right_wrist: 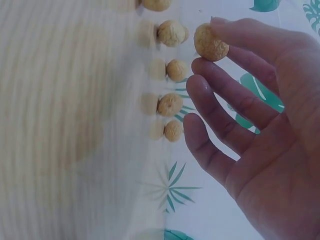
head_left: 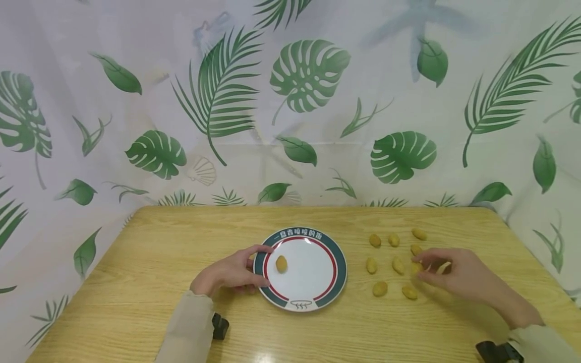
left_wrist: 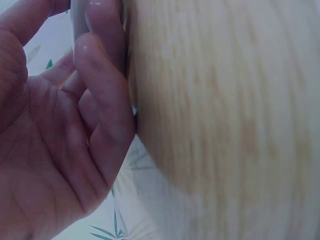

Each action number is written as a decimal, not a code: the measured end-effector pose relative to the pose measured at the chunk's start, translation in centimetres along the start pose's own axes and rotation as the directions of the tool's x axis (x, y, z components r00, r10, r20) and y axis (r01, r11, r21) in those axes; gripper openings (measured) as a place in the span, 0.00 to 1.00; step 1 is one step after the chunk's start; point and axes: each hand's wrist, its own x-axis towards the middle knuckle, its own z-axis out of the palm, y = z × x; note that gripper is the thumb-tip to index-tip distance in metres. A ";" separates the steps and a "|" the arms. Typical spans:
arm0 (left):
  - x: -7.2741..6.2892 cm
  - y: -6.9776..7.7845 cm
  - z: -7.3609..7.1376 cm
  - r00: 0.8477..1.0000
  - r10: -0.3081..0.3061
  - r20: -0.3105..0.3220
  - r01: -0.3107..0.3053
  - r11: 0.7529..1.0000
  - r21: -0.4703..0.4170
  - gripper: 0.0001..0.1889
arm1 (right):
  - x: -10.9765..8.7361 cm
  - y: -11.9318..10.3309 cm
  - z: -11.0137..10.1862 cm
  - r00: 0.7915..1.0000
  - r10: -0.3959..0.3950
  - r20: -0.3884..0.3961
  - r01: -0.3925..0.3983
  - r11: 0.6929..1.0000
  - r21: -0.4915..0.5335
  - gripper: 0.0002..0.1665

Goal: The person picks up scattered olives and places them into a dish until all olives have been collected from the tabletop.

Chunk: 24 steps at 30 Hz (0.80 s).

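Note:
A round white plate [head_left: 301,275] with a dark green rim and a red ring lies on the wooden table. My left hand [head_left: 229,272] grips its left edge, thumb on the rim and the other fingers around and beneath it; the left wrist view shows those curled fingers [left_wrist: 105,85] close to the tabletop. One small yellow oval fruit [head_left: 281,264] sits on the plate's left side. At the right, my right hand [head_left: 460,275] pinches another wrinkled yellow fruit [right_wrist: 210,44] between thumb and fingertips, slightly off the table. Its exact kind is unclear.
Several similar fruits, among them a front one [head_left: 380,289] and a back one [head_left: 419,233], lie in loose rows between the plate and my right hand. The wooden table [head_left: 181,227] ends at a leaf-printed cloth [head_left: 317,166] behind it.

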 end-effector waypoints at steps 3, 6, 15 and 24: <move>0.1 -0.1 0.0 1.000 0.013 0.008 -0.013 1.000 -0.010 0.37 | 0.3 -0.3 0.1 1.000 -0.021 -0.005 0.021 1.000 0.013 0.13; 0.1 -0.1 0.0 1.000 0.021 0.015 -0.020 1.000 -0.020 0.37 | 0.7 -0.7 0.2 1.000 -0.029 0.001 0.029 0.999 0.016 0.13; 0.0 -0.2 0.0 1.000 0.022 0.011 -0.021 1.000 -0.018 0.37 | 1.6 -1.7 0.6 0.999 -0.053 0.003 0.053 0.998 0.033 0.12; -0.1 0.1 0.0 1.000 0.000 0.002 0.000 1.000 -0.008 0.37 | 2.8 -2.8 0.7 0.998 -0.050 0.024 0.050 0.999 0.010 0.12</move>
